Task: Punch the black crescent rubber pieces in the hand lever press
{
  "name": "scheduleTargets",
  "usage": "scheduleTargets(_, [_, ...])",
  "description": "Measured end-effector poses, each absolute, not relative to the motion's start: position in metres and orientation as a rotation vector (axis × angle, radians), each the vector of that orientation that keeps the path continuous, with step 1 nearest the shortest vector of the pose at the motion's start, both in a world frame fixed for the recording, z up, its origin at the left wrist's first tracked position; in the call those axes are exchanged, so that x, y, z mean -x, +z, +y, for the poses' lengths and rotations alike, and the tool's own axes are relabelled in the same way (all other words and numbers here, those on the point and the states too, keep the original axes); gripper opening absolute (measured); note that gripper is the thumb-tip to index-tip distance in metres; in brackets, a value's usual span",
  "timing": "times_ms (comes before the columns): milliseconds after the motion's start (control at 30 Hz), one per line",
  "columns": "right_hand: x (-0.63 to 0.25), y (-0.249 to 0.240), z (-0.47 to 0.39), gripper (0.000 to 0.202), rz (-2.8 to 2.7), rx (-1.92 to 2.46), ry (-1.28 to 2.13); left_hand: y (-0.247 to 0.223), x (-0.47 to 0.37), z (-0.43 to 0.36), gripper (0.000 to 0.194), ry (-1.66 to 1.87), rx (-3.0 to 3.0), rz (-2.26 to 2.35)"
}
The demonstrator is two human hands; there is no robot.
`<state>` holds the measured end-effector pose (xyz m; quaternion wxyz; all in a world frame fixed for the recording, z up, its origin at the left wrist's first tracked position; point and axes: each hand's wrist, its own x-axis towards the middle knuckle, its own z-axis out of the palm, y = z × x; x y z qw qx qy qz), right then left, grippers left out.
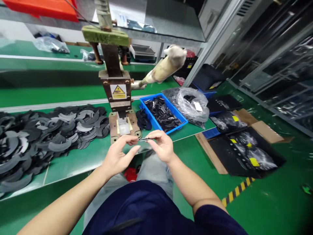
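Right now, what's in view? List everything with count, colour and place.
bench: one, green, across the middle
press: one, brown, on the bench
press handle: one, off-white, right of its column
warning label: one, yellow, press front
curved pieces: many, black and grey, left
tray: one, blue, right of the press
narrow parts: many, black, inside the tray
plastic bag: one, clear, right of tray
cardboard box: one, brown, right
floor tape: one, yellow-black, lower right
shelf: one, grey, top centre
thin strip: one, dark, before the press
shirt: one, navy, bottom centre
left hand: one, bare, by the strip
right hand: one, bare, pinching the strip
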<state>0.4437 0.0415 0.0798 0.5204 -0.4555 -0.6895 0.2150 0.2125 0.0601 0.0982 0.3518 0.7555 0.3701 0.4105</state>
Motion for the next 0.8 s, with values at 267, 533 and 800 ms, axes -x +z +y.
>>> scheduleTargets(267, [-0.426,0.069,0.039,0.014,-1.698,0.876,0.634,0.097,-0.194,0.045,0.015,1.164,-1.976,0.921])
scheduleTargets(533, [-0.420,0.068,0.041,0.013,-1.752,0.858,0.588,0.093,-0.186,0.043,0.016,1.057,-1.845,0.933])
scheduleTargets(800, [-0.422,0.084,0.057,0.029,-2.088,0.670,0.493,0.083,-0.188,0.064,0.039,0.656,-1.073,0.759])
